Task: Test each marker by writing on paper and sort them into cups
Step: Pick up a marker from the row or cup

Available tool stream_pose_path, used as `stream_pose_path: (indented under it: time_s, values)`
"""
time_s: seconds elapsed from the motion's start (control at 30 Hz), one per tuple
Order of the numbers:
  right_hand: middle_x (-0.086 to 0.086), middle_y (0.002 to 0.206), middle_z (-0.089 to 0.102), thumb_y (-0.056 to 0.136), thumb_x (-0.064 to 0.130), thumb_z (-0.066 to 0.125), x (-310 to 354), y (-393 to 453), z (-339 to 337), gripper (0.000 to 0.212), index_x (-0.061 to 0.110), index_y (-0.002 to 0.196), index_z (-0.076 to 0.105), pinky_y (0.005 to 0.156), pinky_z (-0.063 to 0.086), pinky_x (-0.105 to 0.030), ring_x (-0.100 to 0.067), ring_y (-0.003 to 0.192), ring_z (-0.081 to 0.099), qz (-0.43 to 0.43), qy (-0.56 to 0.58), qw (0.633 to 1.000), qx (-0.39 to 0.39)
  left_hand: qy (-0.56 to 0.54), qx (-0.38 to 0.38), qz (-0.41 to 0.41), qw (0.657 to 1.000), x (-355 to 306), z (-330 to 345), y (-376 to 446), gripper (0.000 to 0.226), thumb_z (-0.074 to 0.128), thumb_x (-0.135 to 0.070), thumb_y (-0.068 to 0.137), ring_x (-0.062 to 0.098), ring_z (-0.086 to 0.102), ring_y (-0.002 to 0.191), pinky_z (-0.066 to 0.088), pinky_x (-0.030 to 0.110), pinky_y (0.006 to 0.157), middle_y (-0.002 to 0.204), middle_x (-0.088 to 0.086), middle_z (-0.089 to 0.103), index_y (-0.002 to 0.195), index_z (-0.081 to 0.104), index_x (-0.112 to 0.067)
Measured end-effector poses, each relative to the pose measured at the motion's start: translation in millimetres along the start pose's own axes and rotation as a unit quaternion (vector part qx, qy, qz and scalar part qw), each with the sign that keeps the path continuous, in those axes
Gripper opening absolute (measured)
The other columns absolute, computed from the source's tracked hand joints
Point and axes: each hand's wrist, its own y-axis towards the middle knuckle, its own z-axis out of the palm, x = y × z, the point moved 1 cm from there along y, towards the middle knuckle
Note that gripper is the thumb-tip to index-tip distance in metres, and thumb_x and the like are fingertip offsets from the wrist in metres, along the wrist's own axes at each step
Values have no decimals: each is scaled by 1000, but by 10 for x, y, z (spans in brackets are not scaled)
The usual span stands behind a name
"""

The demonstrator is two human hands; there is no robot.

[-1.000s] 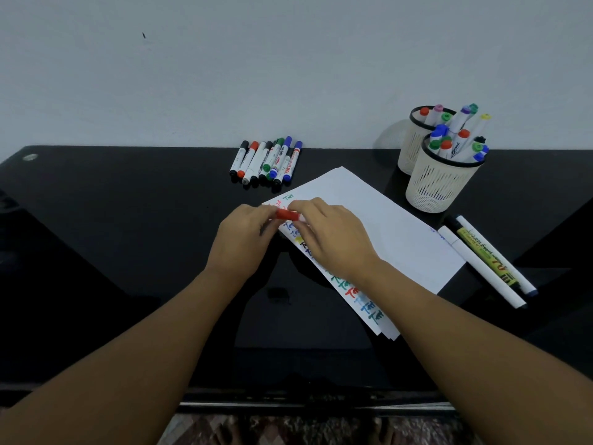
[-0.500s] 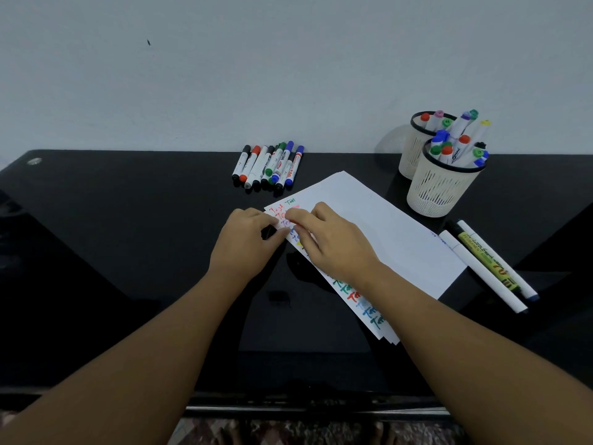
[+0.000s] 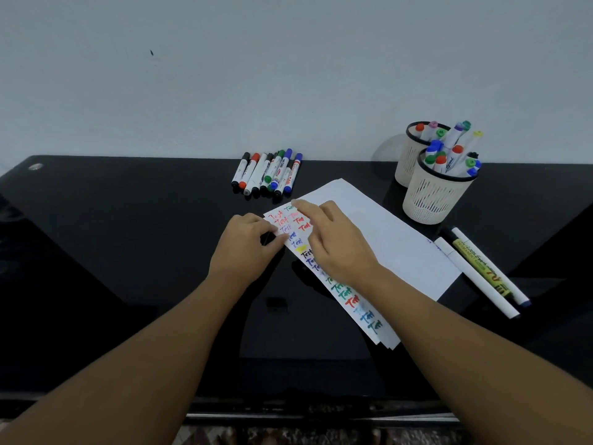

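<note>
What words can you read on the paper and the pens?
"Test": handwritten many times in different colours down the left edge of the paper.
"PERMANENT": partly legible on the yellow label of the black pen lying right of the paper.
Labels on the row of pens and those in the cups: too small or blurred.

A glossy black worktop [image 3: 128, 239] runs up to a pale wall. At its far edge lies a tight row of capped markers [image 3: 268, 172], side by side and touching. Nearer the middle sits a slanted stack of white paper [image 3: 385, 239], its left margin filled with coloured test words. To the right stand two cream slotted cups [image 3: 433, 197], one just behind the other, both holding markers. Three long markers [image 3: 481, 274] lie together beside the paper's right edge.
</note>
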Motion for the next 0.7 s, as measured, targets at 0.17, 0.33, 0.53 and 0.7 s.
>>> stream_pose_path:
  time_s: [0.17, 0.33, 0.53, 0.7]
  values:
    - [-6, 130, 55, 103, 9, 42, -57, 164, -182, 41, 32, 134, 58, 88, 53, -39, -22, 105, 63, 16, -10, 1000, -12, -2, 4, -7, 1000, -20, 0, 6, 31, 72, -48, 89, 13, 52, 101, 40, 25, 81, 109, -6, 68, 103, 79, -20]
    - [5, 127, 61, 100, 3, 44, -152, 243, -486, 52, 28, 145, 53, 92, 54, -29, -9, 100, 68, 140, 99, 985, 13, -12, 2, -11, 1000, -22, 2, 9, 27, 74, -45, 88, 11, 49, 96, 39, 25, 78, 106, -8, 67, 99, 79, -21]
    - [4, 93, 66, 96, 36, 71, -255, 254, -696, 31, 30, 115, 47, 71, 55, -32, -13, 82, 66, 167, 18, 986, -7, -16, 0, -7, 1000, -40, -9, 5, 31, 74, -46, 88, 12, 51, 98, 47, 30, 80, 106, -7, 67, 100, 79, -18]
    - [0, 80, 65, 106, 55, 42, -217, 307, -841, 41, 20, 98, 63, 66, 48, -35, -16, 73, 61, 188, 35, 981, -40, -10, 20, -17, 1000, -33, -4, 17, 57, 72, -64, 80, 12, 49, 107, 46, 30, 84, 112, -8, 62, 114, 74, -19]
